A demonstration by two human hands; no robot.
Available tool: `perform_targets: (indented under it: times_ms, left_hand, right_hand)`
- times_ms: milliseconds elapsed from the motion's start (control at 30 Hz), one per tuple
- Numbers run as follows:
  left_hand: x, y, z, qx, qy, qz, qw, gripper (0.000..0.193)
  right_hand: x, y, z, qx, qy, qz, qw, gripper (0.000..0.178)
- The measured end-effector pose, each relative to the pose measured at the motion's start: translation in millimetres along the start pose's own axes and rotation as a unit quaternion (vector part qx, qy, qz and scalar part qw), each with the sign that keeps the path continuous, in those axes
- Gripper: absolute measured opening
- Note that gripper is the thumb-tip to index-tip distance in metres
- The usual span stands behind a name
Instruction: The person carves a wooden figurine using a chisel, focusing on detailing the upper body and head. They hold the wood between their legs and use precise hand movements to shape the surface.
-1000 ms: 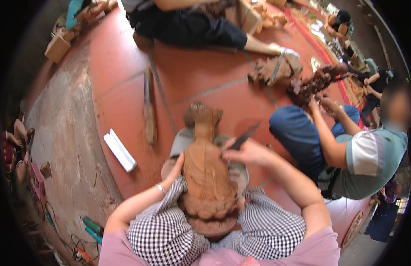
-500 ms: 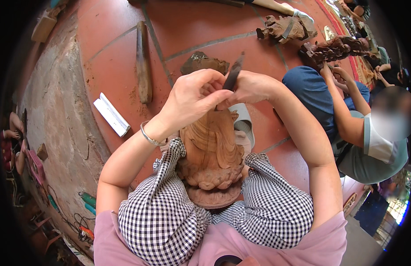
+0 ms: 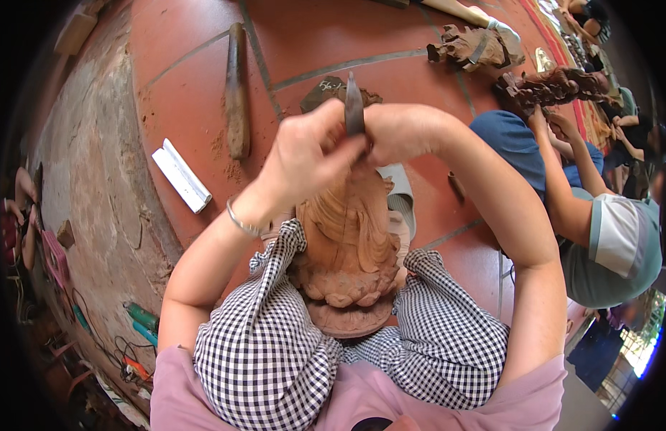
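A carved wooden figure (image 3: 347, 230) with a lotus-like base stands between my knees, its upper part hidden behind my hands. Above it, a dark narrow carving chisel (image 3: 354, 108) points away from me, its tapered end uppermost. My left hand (image 3: 308, 154), blurred by motion, is closed with its thumb and fingers at the chisel's lower part. From the other side, my right hand (image 3: 405, 138) is closed around the chisel's lower end, which is hidden by the fingers.
A wooden club-like mallet (image 3: 237, 93) and a white angular strip (image 3: 182, 176) lie on the red tile floor at left. Far right are a rough wood carving (image 3: 476, 48) and a seated person (image 3: 620, 244) holding a dark carving (image 3: 548, 87). Cables and green tools (image 3: 141, 316) lie lower left.
The chisel has swung from leaning right to nearly upright and shifted left. My left hand has moved slightly and blurred. The view has shifted a little; the figure stays between my knees.
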State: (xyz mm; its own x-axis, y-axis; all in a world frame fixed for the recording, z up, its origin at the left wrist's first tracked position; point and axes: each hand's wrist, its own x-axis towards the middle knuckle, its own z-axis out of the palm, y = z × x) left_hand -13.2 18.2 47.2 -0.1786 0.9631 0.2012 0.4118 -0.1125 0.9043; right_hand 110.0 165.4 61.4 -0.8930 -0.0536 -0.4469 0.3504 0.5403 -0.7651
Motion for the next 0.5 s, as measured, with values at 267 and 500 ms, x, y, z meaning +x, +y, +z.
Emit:
perform_targets:
  times_ms: [267, 500]
  left_hand:
    - [3.8, -22.9, -5.6, -0.022, 0.040, -0.050, 0.998, 0.020]
    - [-10.1, -31.9, -1.6, -0.092, 0.065, -0.043, 0.993, 0.021]
  right_hand:
    - [21.4, -18.0, -7.7, 0.062, -0.006, 0.179, 0.982, 0.022]
    - [30.4, -25.1, -2.5, -0.058, -0.040, 0.159, 0.985, 0.022]
